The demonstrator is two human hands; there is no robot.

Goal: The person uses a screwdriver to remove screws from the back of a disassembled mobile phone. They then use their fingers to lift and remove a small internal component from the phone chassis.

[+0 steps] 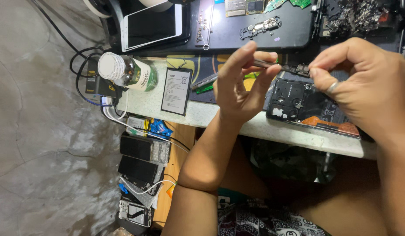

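Note:
My left hand [244,83] is raised over the bench edge, its thumb and fingers pinched on metal tweezers [268,64]. The tweezer tips meet a small dark phone part [298,68]. My right hand [364,83], a ring on one finger, pinches the other end of that part. Below both hands lies an opened phone body [307,107], back cover off, with black inner frame and an orange strip showing. A black phone battery [176,91] lies flat to the left of my left hand.
A clear green-tinted bottle [128,72] with a white cap lies left of the battery. A white-framed phone [152,24] and small screws rest on a dark mat [255,35] at the back. Several phones [141,161] are stacked on a lower shelf; cables [86,65] hang left.

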